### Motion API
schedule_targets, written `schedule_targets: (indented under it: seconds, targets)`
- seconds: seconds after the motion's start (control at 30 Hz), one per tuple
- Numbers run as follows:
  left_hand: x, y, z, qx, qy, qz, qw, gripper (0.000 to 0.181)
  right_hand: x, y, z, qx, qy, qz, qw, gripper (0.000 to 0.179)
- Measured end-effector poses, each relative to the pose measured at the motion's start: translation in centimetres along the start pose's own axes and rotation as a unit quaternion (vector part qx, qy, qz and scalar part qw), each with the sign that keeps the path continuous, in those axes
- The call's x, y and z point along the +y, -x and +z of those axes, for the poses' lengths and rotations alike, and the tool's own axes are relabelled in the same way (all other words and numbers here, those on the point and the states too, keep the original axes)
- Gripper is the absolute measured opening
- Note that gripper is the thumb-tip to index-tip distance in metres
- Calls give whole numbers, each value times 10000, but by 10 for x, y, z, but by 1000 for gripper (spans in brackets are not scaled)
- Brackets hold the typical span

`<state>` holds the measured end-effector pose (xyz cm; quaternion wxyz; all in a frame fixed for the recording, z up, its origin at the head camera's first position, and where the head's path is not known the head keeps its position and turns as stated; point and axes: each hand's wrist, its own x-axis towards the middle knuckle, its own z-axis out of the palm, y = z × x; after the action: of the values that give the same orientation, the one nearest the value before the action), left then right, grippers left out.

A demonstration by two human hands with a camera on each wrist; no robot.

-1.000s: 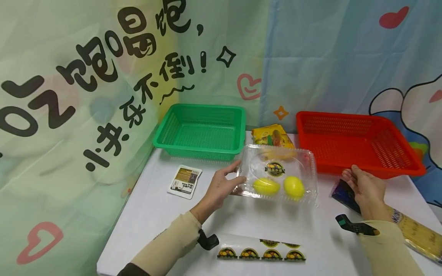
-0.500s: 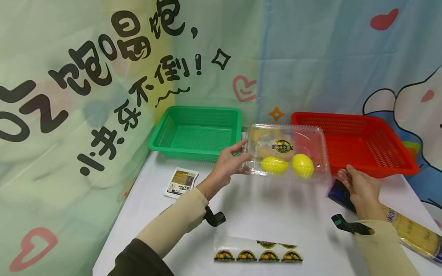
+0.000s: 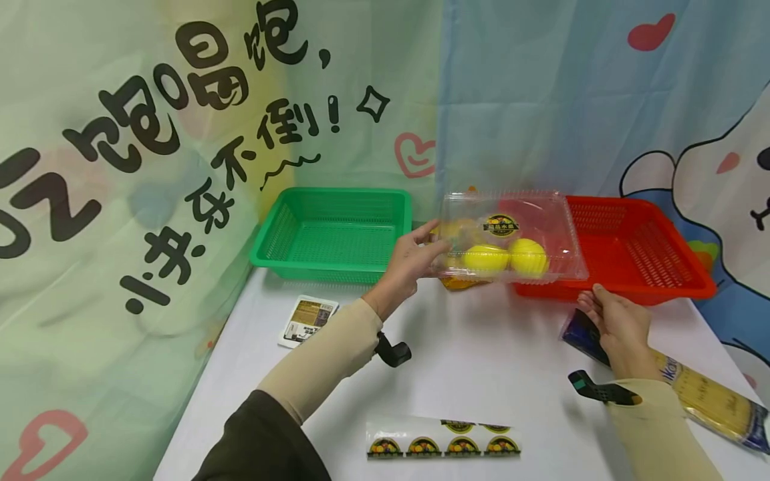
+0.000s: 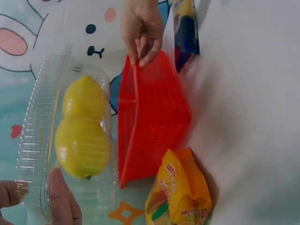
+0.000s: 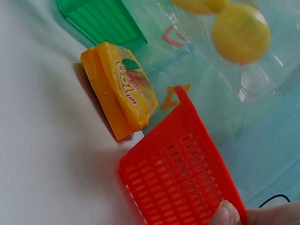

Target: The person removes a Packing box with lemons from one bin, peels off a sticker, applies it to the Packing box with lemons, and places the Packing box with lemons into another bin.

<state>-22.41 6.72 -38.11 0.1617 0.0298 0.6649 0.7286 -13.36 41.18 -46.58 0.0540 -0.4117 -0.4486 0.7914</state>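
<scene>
My left hand [image 3: 404, 264] holds a clear plastic clamshell container [image 3: 544, 210] by its left end, thumb on the near side. Inside lie two yellow lemons [image 3: 485, 258], and a round black fruit label [image 3: 500, 226] is stuck on the lid. The container [image 4: 33, 140] is raised in the air, overlapping the left part of the red basket [image 3: 680, 288] in the head view. My right hand [image 3: 625, 331] pinches the near rim of that basket; in the right wrist view its fingertips [image 5: 225, 211] sit at the rim.
A green basket [image 3: 337, 270] stands at the back left. Between the baskets lies a yellow snack bag [image 5: 124, 89]. A white-edged packet [image 3: 309, 319] is at left, a label sheet [image 3: 443, 439] in front, and a pasta pack [image 3: 712, 401] at right, partly behind my right hand.
My left hand has lifted the container and carried it back and to the right, toward the red basket. My right hand keeps its pinch on the basket rim. The head view has shifted slightly.
</scene>
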Motion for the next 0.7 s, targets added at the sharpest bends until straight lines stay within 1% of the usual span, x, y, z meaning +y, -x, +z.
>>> schedule_targets:
  seconds: [0.13, 0.27, 0.37, 0.53, 0.63, 0.7]
  targets:
    - [3, -11, 14, 114, 40, 5, 9999, 61, 0, 1, -1, 26, -8, -37, 10000, 26]
    - [5, -22, 26, 147, 200, 34, 9997, 63, 0, 2, -1, -28, 1, -114, 9999, 29]
    - [6, -29, 36, 128, 353, 52, 9993, 65, -1, 2, -1, -47, -15, -96, 9999, 31]
    - [6, -39, 51, 136, 486, 78, 9987, 67, -2, 2, -2, -50, -74, 8, 10000, 26]
    - [4, -43, 60, 188, 491, 52, 9986, 67, -2, 2, -2, -65, -68, -12, 10000, 22]
    - [2, -46, 66, 168, 510, 16, 9986, 68, -1, 2, -2, -71, -41, -39, 10000, 24]
